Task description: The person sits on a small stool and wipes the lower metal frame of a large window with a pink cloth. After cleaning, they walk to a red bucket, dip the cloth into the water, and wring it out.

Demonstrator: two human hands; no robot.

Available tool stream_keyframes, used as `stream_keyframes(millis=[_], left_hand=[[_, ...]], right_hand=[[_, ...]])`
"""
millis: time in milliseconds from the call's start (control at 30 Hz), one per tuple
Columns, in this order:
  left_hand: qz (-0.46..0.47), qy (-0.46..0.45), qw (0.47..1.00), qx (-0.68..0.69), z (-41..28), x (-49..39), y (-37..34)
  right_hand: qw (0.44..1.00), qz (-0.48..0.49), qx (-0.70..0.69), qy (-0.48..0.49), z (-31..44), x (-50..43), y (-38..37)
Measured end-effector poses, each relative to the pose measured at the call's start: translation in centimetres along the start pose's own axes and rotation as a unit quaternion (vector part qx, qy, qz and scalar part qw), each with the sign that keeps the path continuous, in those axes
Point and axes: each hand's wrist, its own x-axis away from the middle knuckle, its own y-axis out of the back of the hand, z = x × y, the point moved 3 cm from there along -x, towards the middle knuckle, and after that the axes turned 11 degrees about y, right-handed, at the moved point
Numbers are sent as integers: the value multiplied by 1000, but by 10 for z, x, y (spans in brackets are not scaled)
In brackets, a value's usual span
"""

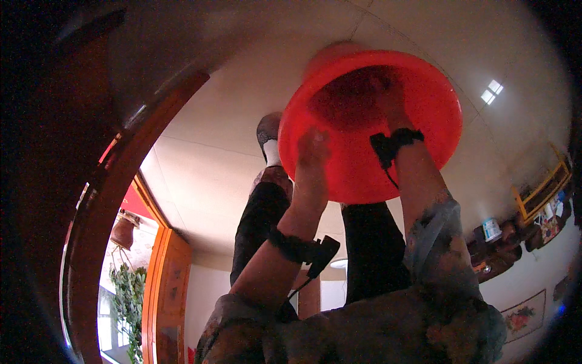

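In front of my legs is a round red plastic basin [368, 177] with a wide rim, its open side facing me. The inside lies partly in dark shadow, so what it contains is unclear. My left hand [313, 144] is over the near left part of the basin's inner wall, fingers curled and blurred. Deeper in, my right hand [388, 93] reaches into the shadowed part, and its fingers are hard to make out. Whether either hand holds something is not visible. Both forearms wear black straps with a small device and cable.
A pale floor [204, 150] with seams surrounds the basin. One shod foot [268, 129] shows to its left. At left are a dark curved edge [150, 118], an orange wooden door [170, 282] and a leafy plant [129, 291]. A white tub [491, 230] and a yellow wooden frame [529, 200] stand at right.
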Motion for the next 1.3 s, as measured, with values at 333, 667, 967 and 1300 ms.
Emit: stream_keyframes(millis=[333, 667, 967, 1300], left_hand=[[57, 12, 996, 72, 5, -1, 4], [127, 193, 955, 188, 22, -5, -34], [222, 72, 963, 134, 39, -8, -37], [36, 86, 991, 91, 33, -17, -45]], right_hand=[[989, 72, 129, 31, -4, 13, -21], [985, 83, 81, 131, 145, 200, 4], [993, -117, 22, -26, 125, 133, -8], [996, -54, 46, 53, 126, 197, -19]])
